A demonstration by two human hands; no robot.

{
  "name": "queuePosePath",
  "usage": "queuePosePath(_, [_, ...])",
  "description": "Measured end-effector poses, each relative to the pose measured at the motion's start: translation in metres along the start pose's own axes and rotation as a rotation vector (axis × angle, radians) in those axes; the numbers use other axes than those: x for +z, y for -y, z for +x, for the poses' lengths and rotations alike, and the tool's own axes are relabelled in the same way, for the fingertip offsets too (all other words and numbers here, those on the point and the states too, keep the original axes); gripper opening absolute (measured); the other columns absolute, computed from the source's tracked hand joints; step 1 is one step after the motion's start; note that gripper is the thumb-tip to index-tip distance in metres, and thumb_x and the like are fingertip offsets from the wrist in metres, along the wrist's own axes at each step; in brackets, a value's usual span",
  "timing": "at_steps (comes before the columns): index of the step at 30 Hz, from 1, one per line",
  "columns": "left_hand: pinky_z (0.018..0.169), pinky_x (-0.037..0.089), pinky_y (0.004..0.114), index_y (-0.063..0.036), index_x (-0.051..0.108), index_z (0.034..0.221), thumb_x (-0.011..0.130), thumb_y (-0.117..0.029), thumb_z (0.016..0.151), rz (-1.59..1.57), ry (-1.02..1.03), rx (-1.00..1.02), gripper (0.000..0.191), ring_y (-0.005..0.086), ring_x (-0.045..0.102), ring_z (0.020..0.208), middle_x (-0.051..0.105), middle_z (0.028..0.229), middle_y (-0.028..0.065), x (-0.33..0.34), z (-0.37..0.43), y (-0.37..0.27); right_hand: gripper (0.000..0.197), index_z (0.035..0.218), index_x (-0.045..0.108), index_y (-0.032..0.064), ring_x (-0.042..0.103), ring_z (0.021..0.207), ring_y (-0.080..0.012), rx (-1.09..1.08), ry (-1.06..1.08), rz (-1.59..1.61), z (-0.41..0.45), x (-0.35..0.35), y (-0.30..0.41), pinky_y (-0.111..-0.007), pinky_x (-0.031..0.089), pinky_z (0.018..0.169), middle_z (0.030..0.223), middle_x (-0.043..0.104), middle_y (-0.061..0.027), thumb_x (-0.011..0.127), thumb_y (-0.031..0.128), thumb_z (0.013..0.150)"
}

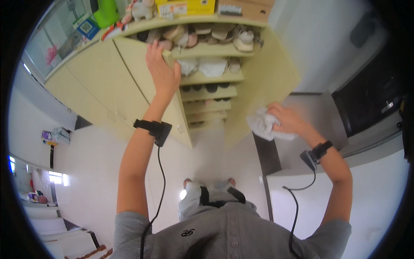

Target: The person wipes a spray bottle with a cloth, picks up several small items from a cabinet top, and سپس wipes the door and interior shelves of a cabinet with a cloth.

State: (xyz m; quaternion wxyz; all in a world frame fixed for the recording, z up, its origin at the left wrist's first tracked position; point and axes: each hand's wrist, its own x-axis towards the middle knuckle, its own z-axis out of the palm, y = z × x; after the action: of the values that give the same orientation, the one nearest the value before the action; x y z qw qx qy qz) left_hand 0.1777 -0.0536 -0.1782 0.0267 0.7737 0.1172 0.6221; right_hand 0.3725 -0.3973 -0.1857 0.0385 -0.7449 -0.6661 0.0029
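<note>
A cream shoe cabinet stands before me with two doors swung outward. My left hand (162, 68) grips the top edge of the left cabinet door (171, 106), its thumb on the inner side. In my right hand (286, 119) is a crumpled white cloth (263, 124), close to the lower outer part of the right cabinet door (268, 81). Whether the cloth touches that door I cannot tell. Between the doors, the upper shelf (213, 50) carries several shoes (244, 39). White wrapped items (212, 66) lie on the shelf below, and dark footwear (212, 87) shows lower down.
On the cabinet top stand a yellow box (186, 8), a cardboard box (244, 7), a plush toy (142, 10), a green watering can (106, 13) and a blue card (88, 27) bearing a printed code. A dark door (372, 77) is at the right. Cables hang from both wrist straps.
</note>
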Motion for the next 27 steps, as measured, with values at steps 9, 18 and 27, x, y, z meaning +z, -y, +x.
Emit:
queuePosePath(9, [0.098,0.011,0.052,0.0014,0.029,0.117,0.056,-0.011,0.075,0.139,-0.059,-0.047,0.051,0.0410,0.018,0.121,0.028,0.126,0.0207,0.089,0.006,0.015,0.039,0.098,0.047,0.0061,0.051,0.089,-0.0286,-0.012,-0.038,0.352,-0.035,-0.015,0.034,-0.033,0.044,0.073,0.108,0.045,-0.0107,0.062,0.017,0.064])
queuePosePath(18, [0.100,0.003,0.054,0.0006,0.027,0.122,0.052,-0.018,0.080,0.279,-0.035,-0.179,0.052,0.0383,0.013,0.125,0.021,0.133,0.0199,0.160,0.019,0.034,0.044,0.098,0.049,0.0054,0.050,0.092,-0.0285,0.217,-0.174,0.392,-0.115,-0.080,0.075,-0.033,0.043,0.077,0.107,0.046,-0.0116,0.066,0.010,0.058])
queuePosePath(27, [0.101,0.006,0.053,-0.0027,0.026,0.128,0.050,-0.025,0.082,0.411,-0.010,-0.234,0.057,0.0330,0.015,0.126,0.018,0.136,0.0163,0.191,0.022,0.061,0.038,0.095,0.050,0.0039,0.047,0.092,-0.0205,0.504,-0.435,0.622,-0.128,-0.105,0.080,-0.030,0.040,0.079,0.103,0.045,-0.0101,0.064,0.006,0.060])
